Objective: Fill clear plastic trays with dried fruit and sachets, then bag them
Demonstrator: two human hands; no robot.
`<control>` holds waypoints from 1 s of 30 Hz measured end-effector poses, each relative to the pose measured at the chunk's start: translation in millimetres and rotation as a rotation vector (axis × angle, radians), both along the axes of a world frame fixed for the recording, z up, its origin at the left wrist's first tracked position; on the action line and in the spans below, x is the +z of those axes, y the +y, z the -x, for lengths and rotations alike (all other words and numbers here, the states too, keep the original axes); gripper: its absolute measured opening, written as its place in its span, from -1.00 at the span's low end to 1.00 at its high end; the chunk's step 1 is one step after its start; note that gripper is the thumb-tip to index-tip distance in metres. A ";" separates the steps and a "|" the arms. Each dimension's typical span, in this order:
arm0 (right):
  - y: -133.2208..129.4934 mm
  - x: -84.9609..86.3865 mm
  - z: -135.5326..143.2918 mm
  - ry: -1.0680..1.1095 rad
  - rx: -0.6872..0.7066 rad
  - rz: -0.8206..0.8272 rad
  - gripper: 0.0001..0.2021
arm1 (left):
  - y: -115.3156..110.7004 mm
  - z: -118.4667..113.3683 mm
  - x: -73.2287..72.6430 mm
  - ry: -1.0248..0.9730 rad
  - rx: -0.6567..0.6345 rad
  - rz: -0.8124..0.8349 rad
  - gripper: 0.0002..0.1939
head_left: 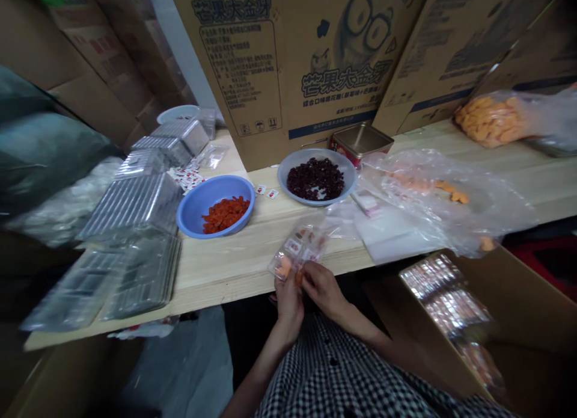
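A clear plastic compartment tray (301,242) is tilted up at the table's front edge. It contains orange pieces, small printed packets and a few darker pieces. My left hand (289,301) is closed on its near edge. My right hand (323,288) is also closed at the near right corner, fingertips bent against the tray; an orange-brown bit shows between the two hands, and whether the right fingers pinch it is unclear. Beyond the tray are a blue bowl (192,216) of orange-red pieces and a pale bowl (285,178) of dark red pieces.
Stacks of clear trays (135,204) stand at left, near scattered small packets (187,178). Cardboard boxes (288,63) line the back beside a red tin (360,142). Plastic bags (491,195) and a bag of orange pieces (493,118) lie right, above an open carton (527,298) of packed trays.
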State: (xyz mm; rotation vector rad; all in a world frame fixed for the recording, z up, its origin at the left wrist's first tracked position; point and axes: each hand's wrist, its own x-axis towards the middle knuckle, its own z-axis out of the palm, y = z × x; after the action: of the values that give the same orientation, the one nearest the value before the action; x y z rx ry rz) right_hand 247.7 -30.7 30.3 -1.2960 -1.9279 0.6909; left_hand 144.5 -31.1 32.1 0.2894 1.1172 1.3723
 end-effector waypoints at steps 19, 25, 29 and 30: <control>-1.0 -9.8 13.9 -0.003 0.228 0.112 -0.87 | -12.1 47.8 -26.9 0.138 -0.158 -0.020 -0.59; -5.8 -0.7 15.8 -0.153 0.125 0.024 -0.85 | -12.1 78.3 -16.7 0.404 -0.287 0.079 -0.37; -9.8 13.4 15.6 -0.195 0.067 -0.072 -0.84 | -20.6 84.6 -8.5 0.851 -0.231 -0.019 -0.48; -9.2 17.3 14.4 -0.203 0.054 -0.091 -0.84 | -20.8 86.0 -6.6 0.999 -0.165 -0.042 -0.55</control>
State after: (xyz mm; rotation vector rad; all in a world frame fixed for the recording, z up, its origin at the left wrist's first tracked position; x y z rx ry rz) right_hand 233.3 -39.9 47.6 -1.3036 -2.1375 0.5076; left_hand 58.6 -51.9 25.5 1.1543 1.8129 1.0914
